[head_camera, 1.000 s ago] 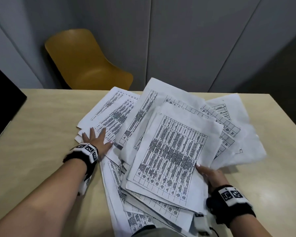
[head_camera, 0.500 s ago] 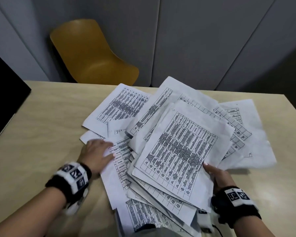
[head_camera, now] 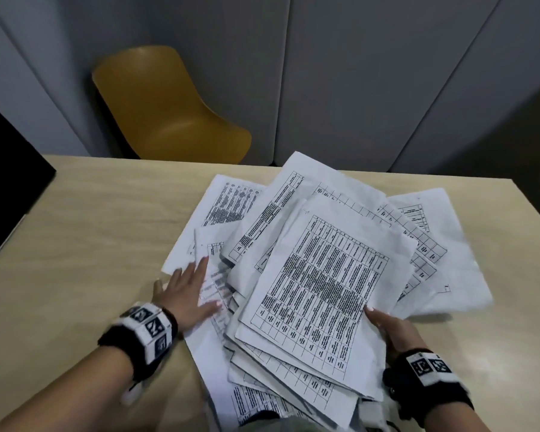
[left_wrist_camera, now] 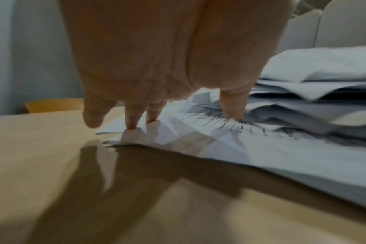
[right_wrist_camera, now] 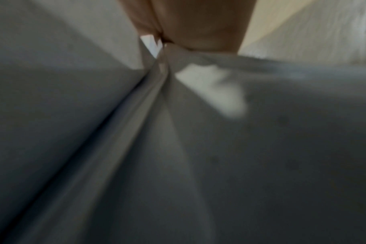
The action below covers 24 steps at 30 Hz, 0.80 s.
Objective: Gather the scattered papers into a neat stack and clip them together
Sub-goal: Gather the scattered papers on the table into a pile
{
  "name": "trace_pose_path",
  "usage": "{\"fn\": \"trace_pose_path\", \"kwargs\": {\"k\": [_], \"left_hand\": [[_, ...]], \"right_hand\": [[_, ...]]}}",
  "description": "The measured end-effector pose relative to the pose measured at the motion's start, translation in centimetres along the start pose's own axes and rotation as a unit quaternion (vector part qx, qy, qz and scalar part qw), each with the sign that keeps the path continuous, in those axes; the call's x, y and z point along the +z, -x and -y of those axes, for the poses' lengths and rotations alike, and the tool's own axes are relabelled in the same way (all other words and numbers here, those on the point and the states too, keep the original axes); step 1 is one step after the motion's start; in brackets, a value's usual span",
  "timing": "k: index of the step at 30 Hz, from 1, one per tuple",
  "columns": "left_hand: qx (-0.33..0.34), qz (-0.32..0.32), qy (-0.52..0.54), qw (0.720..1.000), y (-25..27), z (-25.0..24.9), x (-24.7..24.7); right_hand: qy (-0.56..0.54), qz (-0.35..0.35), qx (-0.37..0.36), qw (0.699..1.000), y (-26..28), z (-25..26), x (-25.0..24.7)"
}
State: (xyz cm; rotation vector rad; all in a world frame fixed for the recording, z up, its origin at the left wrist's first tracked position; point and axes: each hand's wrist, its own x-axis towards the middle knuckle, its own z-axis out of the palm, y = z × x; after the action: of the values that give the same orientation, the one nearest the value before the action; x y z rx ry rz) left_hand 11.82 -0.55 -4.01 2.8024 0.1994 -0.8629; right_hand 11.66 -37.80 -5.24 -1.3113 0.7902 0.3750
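Two hands work at one loose heap of papers point(head_camera: 318, 294). The right hand point(head_camera: 393, 333) grips the heap at its right side, close to the near edge of the desk point(head_camera: 85, 232): its thumb lies on top of the uppermost printed sheet point(head_camera: 328, 285) and the remaining fingers go underneath, out of sight in the head view. The right wrist view is blurred, showing only a bit of the hand point(right_wrist_camera: 190, 24) pressed against the bunched sheet edges point(right_wrist_camera: 153, 85), so how many sheets it holds cannot be told.

The left hand point(head_camera: 186, 294) lies flat with fingers straight and spread, holding nothing. Its fingertips point(left_wrist_camera: 132, 123) press down on a low sheet point(left_wrist_camera: 251, 148) at the left side of the heap, and the thumb touches the same sheet nearer the pile, where the paper is creased. The little finger hangs over bare desk point(left_wrist_camera: 52, 165).

The papers sit near the middle of the desk, fanned at differing angles, reaching from near the far edge down to the near edge. Several sheets stick out to the left and right of the top one, none squared up. All carry printed tables.

Both wrists wear black bands with white marker tags. Beyond the far edge stands a mustard-yellow chair point(head_camera: 169, 110) against grey wall panels point(head_camera: 356, 73). At the left edge of the desk is a black slab point(head_camera: 10, 188).
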Motion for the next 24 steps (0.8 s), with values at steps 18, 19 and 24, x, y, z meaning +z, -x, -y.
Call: {"fn": "trace_pose_path", "kwargs": {"k": [18, 19, 24], "left_hand": [[-0.130, -0.200, 0.358, 0.903, -2.6, 1.0, -1.0], [-0.114, -0.209, 0.371, 0.898, -2.6, 0.9, -1.1], [-0.044, -0.140, 0.490, 0.860, -1.5, 2.3, -1.9]], "right_hand": [[-0.012, 0.013, 0.001, 1.000, -0.6, -0.6, -0.2], [-0.010, 0.013, -0.002, 1.000, -0.7, -0.6, -0.2], [-0.034, 0.029, -0.012, 0.999, -0.8, -0.6, -0.4]]}}
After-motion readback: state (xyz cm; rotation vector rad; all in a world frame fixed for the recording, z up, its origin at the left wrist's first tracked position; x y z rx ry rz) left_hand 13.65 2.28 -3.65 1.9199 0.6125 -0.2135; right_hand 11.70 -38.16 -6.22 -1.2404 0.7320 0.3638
